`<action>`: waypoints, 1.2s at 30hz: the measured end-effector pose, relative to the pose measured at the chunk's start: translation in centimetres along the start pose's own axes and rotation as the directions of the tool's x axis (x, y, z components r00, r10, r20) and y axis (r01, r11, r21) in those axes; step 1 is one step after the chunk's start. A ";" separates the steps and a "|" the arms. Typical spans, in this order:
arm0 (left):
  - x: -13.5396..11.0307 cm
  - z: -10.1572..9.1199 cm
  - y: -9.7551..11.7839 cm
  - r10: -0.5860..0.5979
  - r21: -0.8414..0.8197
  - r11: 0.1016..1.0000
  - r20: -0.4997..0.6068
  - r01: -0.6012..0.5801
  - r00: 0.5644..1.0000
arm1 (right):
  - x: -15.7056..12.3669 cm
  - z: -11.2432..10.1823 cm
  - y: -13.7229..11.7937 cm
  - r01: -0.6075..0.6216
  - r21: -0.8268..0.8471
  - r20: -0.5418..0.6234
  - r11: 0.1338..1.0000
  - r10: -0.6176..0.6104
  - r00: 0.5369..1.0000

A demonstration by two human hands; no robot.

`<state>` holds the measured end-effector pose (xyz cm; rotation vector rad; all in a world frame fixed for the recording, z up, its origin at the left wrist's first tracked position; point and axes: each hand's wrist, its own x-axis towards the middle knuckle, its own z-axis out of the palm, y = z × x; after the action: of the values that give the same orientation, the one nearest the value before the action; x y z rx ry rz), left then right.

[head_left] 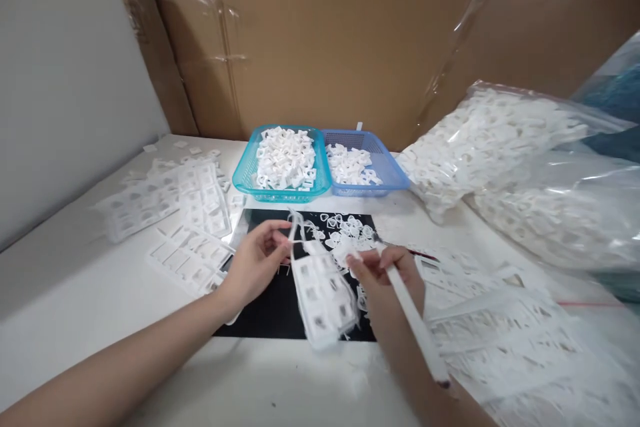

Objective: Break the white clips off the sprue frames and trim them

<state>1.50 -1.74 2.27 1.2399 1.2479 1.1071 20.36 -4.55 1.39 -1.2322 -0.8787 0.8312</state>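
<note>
My left hand (256, 265) pinches the thin edge strip of a white sheet (320, 280) with rows of cut-out holes. The sheet is blurred and hangs at a tilt over a black mat (265, 307). A long white stick-shaped tool (413, 320) lies in my closed right hand (397, 280); its dark tip points away from me, and its exact kind does not show. The right fingertips are close to the sheet's upper right side; whether they grip it I cannot tell. Small white ring-like pieces (350, 230) lie on the mat's far right part.
Behind the mat stand a teal basket (241, 173) and a blue basket (393, 170), both holding small white pieces. White punched sheets (145, 203) lie at left, more sheets (505, 333) at right. Filled plastic bags (490, 133) bulge at right. Cardboard (330, 47) closes off the back.
</note>
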 end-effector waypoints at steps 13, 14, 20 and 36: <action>-1.6 -0.6 1.2 0.318 0.293 0.858 0.343 -0.422 0.884 | -1.1 0.4 -0.9 -0.234 0.195 0.266 0.953 0.178 0.947; -2.2 -0.2 1.1 0.284 0.208 0.886 0.463 -0.415 0.839 | -1.2 0.4 -0.7 -0.262 0.207 0.312 0.943 0.191 0.931; -2.6 0.5 -0.2 0.144 0.055 0.982 0.415 -0.182 0.899 | -0.7 -0.9 -0.9 -0.067 -0.020 0.367 0.998 0.069 0.928; -2.1 0.5 -0.9 -0.083 -0.205 0.962 0.413 0.181 0.907 | 0.8 -2.7 -2.7 0.639 -0.180 0.695 0.748 -0.363 0.620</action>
<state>1.85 -3.91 1.49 1.1097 0.8449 0.8218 23.26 -5.32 3.86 -0.9478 -1.9541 0.5755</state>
